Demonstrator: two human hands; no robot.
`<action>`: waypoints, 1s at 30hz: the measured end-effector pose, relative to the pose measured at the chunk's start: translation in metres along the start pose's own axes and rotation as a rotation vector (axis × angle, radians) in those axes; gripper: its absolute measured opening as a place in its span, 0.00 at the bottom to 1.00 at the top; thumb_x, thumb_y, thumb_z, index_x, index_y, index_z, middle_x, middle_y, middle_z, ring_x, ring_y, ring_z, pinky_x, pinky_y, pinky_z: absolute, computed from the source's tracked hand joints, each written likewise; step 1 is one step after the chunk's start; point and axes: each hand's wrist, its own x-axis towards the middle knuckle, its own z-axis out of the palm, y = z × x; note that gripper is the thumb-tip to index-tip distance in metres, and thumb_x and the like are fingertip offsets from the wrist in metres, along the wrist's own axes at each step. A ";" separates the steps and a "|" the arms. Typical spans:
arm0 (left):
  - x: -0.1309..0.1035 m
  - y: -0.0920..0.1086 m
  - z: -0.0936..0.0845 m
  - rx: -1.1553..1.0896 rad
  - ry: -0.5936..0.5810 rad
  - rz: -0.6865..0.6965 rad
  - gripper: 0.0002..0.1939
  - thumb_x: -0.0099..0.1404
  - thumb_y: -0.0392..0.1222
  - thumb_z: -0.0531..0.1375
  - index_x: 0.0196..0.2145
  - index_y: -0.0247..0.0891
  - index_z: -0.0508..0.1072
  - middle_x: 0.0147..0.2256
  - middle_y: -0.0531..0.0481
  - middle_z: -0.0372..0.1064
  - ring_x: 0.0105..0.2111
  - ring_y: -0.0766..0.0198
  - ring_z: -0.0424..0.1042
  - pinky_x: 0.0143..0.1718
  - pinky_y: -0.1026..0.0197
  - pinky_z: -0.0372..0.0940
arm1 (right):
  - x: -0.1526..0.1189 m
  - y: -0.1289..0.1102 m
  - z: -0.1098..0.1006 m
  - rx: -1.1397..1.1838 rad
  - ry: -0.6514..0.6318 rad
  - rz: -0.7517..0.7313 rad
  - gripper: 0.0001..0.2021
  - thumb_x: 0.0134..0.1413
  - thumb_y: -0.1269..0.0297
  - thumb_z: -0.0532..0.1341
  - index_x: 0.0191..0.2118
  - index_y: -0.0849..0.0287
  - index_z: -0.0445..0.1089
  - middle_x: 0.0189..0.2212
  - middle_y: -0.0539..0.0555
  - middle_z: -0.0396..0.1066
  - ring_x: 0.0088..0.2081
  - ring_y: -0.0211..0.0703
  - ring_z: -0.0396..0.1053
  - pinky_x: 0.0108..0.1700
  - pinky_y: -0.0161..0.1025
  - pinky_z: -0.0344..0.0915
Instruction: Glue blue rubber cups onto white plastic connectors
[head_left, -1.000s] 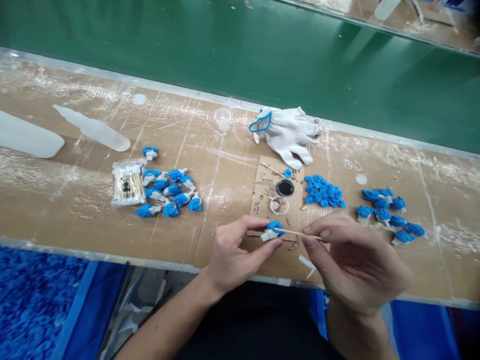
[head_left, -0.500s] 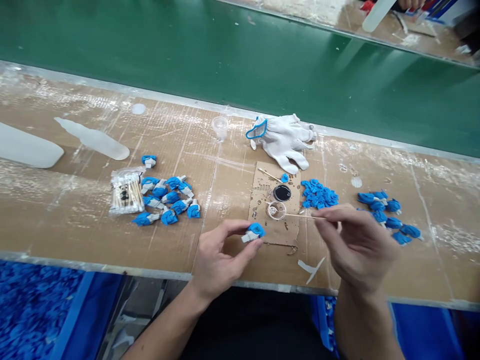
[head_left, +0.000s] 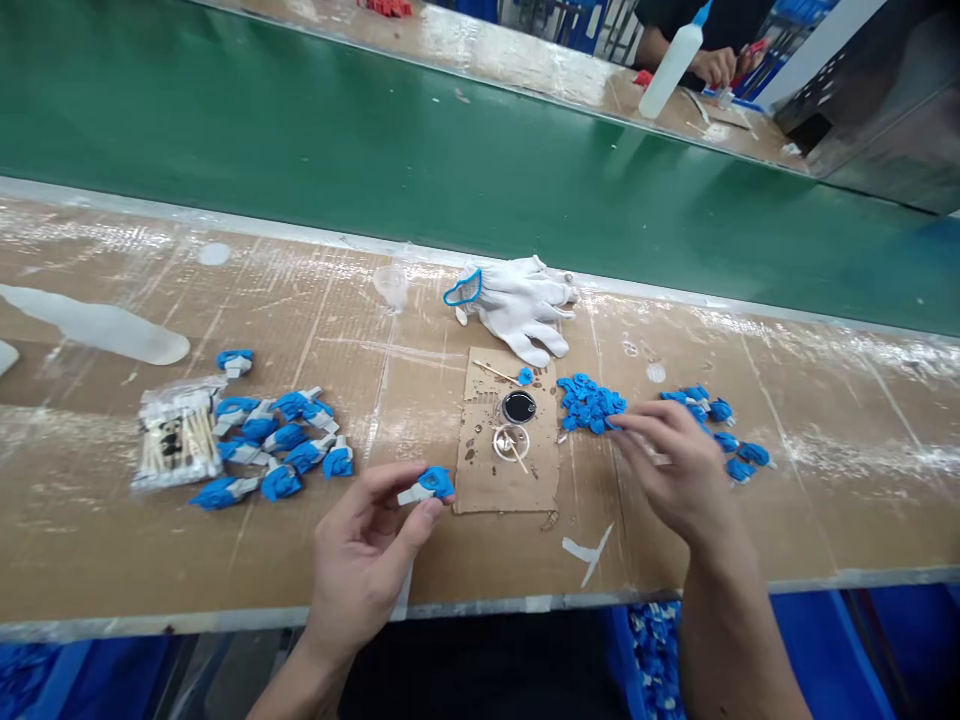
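My left hand pinches a small blue-and-grey part between thumb and fingers, its blue side up. Over on the right, my right hand has its thumb and fingertips closed on a small blue piece at the edge of a pile of blue pieces. Between the hands lies a stained cardboard piece. It carries a cup of dark liquid and a small clear cup with a cotton swab leaning in it. A second swab and one blue piece lie behind them.
Several blue-and-grey parts lie left, beside a bag of cotton swabs; more parts lie right. White gloves rest behind the cardboard. Beyond the green surface, a co-worker's hands are near a bottle.
My right hand has let go of the cotton swab, now left in the clear cup, and has moved to the blue pile. My left hand still holds its part. The view has shifted.
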 end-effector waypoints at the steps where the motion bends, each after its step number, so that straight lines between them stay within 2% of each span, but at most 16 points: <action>1: 0.001 0.001 0.002 -0.012 -0.024 -0.012 0.09 0.66 0.39 0.68 0.45 0.39 0.78 0.35 0.49 0.81 0.34 0.62 0.83 0.38 0.65 0.78 | 0.002 -0.001 0.004 -0.062 -0.101 -0.052 0.08 0.66 0.67 0.62 0.47 0.53 0.78 0.42 0.57 0.75 0.42 0.48 0.73 0.41 0.45 0.71; 4: 0.003 0.004 0.005 -0.030 -0.091 -0.009 0.10 0.66 0.39 0.68 0.45 0.39 0.78 0.35 0.49 0.82 0.34 0.64 0.83 0.39 0.67 0.77 | 0.011 -0.007 0.019 -0.169 -0.233 -0.131 0.12 0.68 0.69 0.59 0.50 0.55 0.77 0.44 0.59 0.76 0.43 0.52 0.72 0.42 0.48 0.71; 9: -0.001 0.006 0.003 -0.086 -0.085 -0.038 0.10 0.66 0.38 0.68 0.45 0.39 0.77 0.36 0.49 0.82 0.35 0.62 0.83 0.38 0.67 0.77 | 0.014 0.000 0.022 -0.057 -0.218 -0.077 0.09 0.67 0.71 0.59 0.38 0.57 0.76 0.37 0.56 0.77 0.39 0.48 0.74 0.40 0.43 0.71; 11: -0.002 0.006 0.004 -0.118 -0.089 -0.059 0.09 0.66 0.38 0.68 0.44 0.39 0.77 0.36 0.49 0.82 0.35 0.61 0.84 0.37 0.67 0.78 | 0.010 0.005 0.018 0.009 -0.171 -0.016 0.07 0.66 0.71 0.59 0.42 0.57 0.75 0.36 0.54 0.77 0.38 0.47 0.74 0.40 0.42 0.71; 13: -0.003 0.007 0.007 -0.152 -0.105 -0.069 0.09 0.66 0.38 0.68 0.44 0.40 0.78 0.36 0.49 0.82 0.35 0.61 0.84 0.37 0.68 0.78 | 0.006 0.009 0.014 0.035 -0.137 0.039 0.10 0.66 0.70 0.60 0.50 0.57 0.74 0.35 0.54 0.76 0.37 0.47 0.74 0.40 0.43 0.71; 15: -0.003 0.007 0.010 -0.175 -0.124 -0.063 0.09 0.66 0.38 0.68 0.44 0.40 0.78 0.35 0.50 0.82 0.35 0.62 0.84 0.37 0.68 0.78 | 0.003 0.011 0.012 0.006 -0.152 0.047 0.13 0.66 0.68 0.61 0.54 0.58 0.73 0.38 0.56 0.76 0.40 0.50 0.74 0.41 0.45 0.71; 18: -0.001 0.008 0.012 -0.182 -0.137 -0.045 0.09 0.66 0.37 0.68 0.44 0.39 0.78 0.34 0.50 0.82 0.34 0.61 0.84 0.37 0.67 0.78 | 0.003 0.012 0.014 -0.068 -0.250 -0.015 0.09 0.64 0.66 0.63 0.48 0.57 0.77 0.44 0.59 0.76 0.45 0.55 0.72 0.45 0.50 0.71; 22: -0.001 0.008 0.011 -0.181 -0.133 -0.043 0.09 0.66 0.36 0.68 0.45 0.40 0.78 0.35 0.50 0.82 0.34 0.62 0.84 0.38 0.67 0.78 | 0.008 0.010 0.017 -0.078 -0.341 -0.052 0.06 0.66 0.68 0.61 0.41 0.56 0.77 0.40 0.57 0.77 0.42 0.54 0.72 0.44 0.51 0.71; 25: -0.003 0.009 0.013 -0.205 -0.120 -0.059 0.09 0.65 0.35 0.68 0.44 0.40 0.79 0.35 0.50 0.82 0.33 0.63 0.84 0.37 0.68 0.78 | 0.007 0.007 0.012 0.030 -0.264 -0.020 0.06 0.65 0.72 0.60 0.40 0.56 0.74 0.38 0.55 0.75 0.40 0.49 0.73 0.42 0.46 0.70; 28: -0.007 0.010 0.018 -0.270 -0.132 -0.090 0.10 0.65 0.33 0.68 0.44 0.42 0.79 0.34 0.52 0.82 0.33 0.65 0.84 0.37 0.70 0.77 | -0.003 0.000 0.003 0.248 -0.071 0.025 0.08 0.63 0.74 0.62 0.44 0.55 0.72 0.38 0.52 0.73 0.37 0.42 0.71 0.38 0.40 0.69; 30: -0.008 0.012 0.022 -0.332 -0.170 -0.123 0.10 0.65 0.32 0.68 0.44 0.43 0.79 0.34 0.53 0.82 0.34 0.67 0.83 0.37 0.72 0.76 | -0.012 -0.009 -0.002 0.411 0.057 0.021 0.14 0.61 0.77 0.64 0.49 0.54 0.73 0.39 0.52 0.73 0.38 0.41 0.71 0.38 0.39 0.69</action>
